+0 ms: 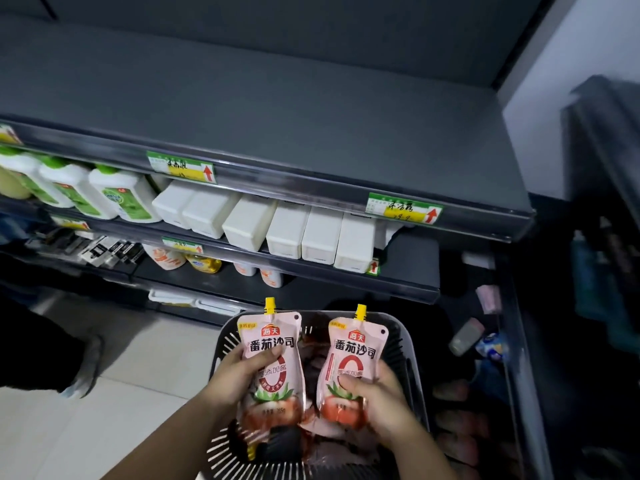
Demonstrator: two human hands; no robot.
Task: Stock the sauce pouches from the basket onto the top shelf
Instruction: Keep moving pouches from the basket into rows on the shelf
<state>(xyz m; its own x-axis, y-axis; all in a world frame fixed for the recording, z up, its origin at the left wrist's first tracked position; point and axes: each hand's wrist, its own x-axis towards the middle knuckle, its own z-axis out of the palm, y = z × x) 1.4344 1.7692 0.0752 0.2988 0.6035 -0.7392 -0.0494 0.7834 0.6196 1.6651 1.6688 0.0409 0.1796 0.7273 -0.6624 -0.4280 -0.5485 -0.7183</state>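
I hold two pink sauce pouches with yellow spouts upright over the dark slatted basket (228, 341). My left hand (239, 375) grips the left pouch (272, 344) from its left side, thumb across the front. My right hand (377, 396) grips the right pouch (353, 351) from its right side, thumb on the lower front. More pouches (318, 438) lie dark and jumbled inside the basket. The top shelf (311, 126) is a bare grey board above, with green-and-yellow price tags (405, 207) on its front rail.
White boxes (287, 230) and white bottles with green caps (114, 195) fill the second shelf. Orange and yellow packs (204, 263) stand lower down. A person's shoe (83, 368) stands on the pale floor at left. A dark rack (595, 237) with goods stands at right.
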